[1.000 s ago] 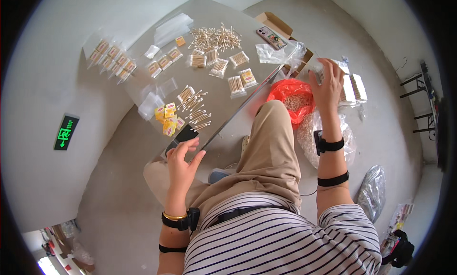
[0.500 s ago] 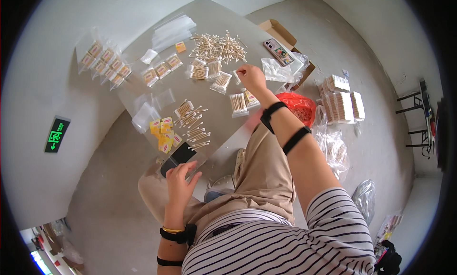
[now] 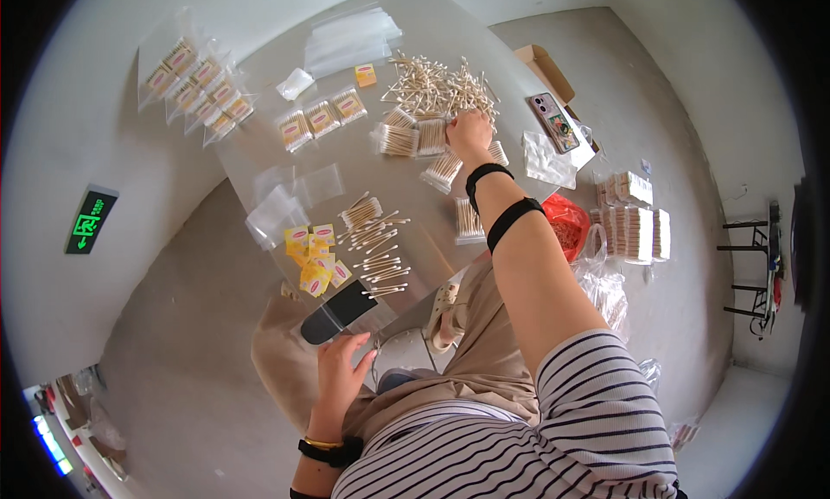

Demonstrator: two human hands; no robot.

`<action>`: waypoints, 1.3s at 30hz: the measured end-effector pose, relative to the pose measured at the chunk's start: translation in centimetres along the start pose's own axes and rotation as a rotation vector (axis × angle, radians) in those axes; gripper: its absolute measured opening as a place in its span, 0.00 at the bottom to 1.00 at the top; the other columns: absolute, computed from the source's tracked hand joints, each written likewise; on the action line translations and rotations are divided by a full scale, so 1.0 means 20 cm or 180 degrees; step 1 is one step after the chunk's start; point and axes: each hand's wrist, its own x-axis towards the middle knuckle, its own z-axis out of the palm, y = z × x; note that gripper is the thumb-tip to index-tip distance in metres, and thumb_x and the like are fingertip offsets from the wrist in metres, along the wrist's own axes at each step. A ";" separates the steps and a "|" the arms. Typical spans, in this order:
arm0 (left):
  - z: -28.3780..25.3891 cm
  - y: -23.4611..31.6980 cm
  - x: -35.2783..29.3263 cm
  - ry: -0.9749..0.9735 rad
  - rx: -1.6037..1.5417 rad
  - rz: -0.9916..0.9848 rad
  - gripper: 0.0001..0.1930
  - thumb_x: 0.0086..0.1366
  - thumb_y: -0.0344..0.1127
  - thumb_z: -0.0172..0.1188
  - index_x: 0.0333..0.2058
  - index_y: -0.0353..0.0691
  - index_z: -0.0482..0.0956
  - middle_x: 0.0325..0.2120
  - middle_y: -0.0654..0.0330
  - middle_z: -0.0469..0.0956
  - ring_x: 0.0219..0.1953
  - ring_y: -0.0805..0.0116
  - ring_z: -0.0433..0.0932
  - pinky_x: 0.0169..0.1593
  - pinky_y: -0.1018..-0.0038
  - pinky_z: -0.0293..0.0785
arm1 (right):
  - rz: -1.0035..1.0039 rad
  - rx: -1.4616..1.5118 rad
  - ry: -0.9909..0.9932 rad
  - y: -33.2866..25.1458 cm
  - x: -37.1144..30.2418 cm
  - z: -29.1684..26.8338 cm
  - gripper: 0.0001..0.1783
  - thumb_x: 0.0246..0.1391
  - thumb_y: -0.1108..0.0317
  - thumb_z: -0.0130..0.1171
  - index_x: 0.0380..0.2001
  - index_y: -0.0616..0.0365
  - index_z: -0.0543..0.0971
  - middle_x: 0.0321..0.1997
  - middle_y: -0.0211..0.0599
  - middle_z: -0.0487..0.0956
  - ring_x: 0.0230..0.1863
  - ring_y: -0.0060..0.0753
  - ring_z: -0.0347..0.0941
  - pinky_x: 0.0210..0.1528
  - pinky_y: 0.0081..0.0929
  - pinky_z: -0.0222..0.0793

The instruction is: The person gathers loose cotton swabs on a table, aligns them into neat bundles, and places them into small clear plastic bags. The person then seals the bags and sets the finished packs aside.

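Note:
My right hand (image 3: pixel 471 133) reaches over the table, at the near edge of a loose heap of cotton swabs (image 3: pixel 437 86). Its fingers are curled downward, and whatever they hold is hidden. Clear bags packed with swabs (image 3: pixel 399 140) lie beside that hand, and another swab bag (image 3: pixel 469 220) sits under my right forearm. At the near table edge my left hand (image 3: pixel 341 369) is open, thumb and fingers apart, with nothing seen in it. It is just below a dark pad (image 3: pixel 335 312). Loose swabs (image 3: pixel 379 261) and yellow cards (image 3: pixel 315 255) lie beyond the pad.
Filled swab bags with labels (image 3: pixel 322 117) stand in a row behind, near flat clear bags (image 3: pixel 350 43). A phone (image 3: pixel 553 122) lies at the right table edge. A red bag (image 3: pixel 566 224) and stacked swab packs (image 3: pixel 627 222) are off to the right.
My right hand has moved away from the packed bag at the right to the swab heap. My left hand stays by the near edge. The whole view has shifted.

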 end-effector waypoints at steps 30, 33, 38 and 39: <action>0.17 -0.04 -0.07 -0.0153 0.0513 0.0454 0.21 0.67 0.48 0.66 0.54 0.44 0.82 0.46 0.59 0.83 0.52 0.58 0.80 0.54 0.59 0.69 | -0.2971 0.0186 -0.0591 -0.11 -1.39 -0.05 0.04 0.52 0.66 0.62 0.31 0.52 0.83 0.39 0.33 0.81 0.49 0.40 0.77 0.52 0.39 0.71; 0.19 -0.05 -0.06 -0.0130 0.0417 0.0448 0.20 0.65 0.46 0.68 0.52 0.44 0.81 0.45 0.58 0.82 0.49 0.55 0.80 0.53 0.58 0.69 | -0.3010 0.0298 -0.0568 -0.12 -1.39 -0.06 0.04 0.52 0.66 0.62 0.31 0.52 0.83 0.39 0.33 0.81 0.49 0.40 0.77 0.52 0.39 0.71; 0.22 -0.10 -0.01 -0.0107 0.0191 0.0369 0.21 0.64 0.46 0.69 0.51 0.44 0.82 0.45 0.58 0.81 0.49 0.55 0.81 0.53 0.56 0.70 | -0.2966 0.0549 -0.0744 -0.09 -1.36 -0.06 0.04 0.51 0.67 0.64 0.31 0.50 0.81 0.38 0.30 0.79 0.48 0.39 0.75 0.53 0.40 0.70; 0.23 -0.12 0.01 -0.0126 0.0132 0.0300 0.21 0.63 0.46 0.69 0.51 0.44 0.81 0.46 0.58 0.81 0.50 0.55 0.81 0.53 0.56 0.70 | -0.2955 0.0549 -0.0747 -0.09 -1.36 -0.06 0.03 0.51 0.67 0.65 0.31 0.50 0.81 0.38 0.30 0.79 0.48 0.39 0.75 0.53 0.40 0.70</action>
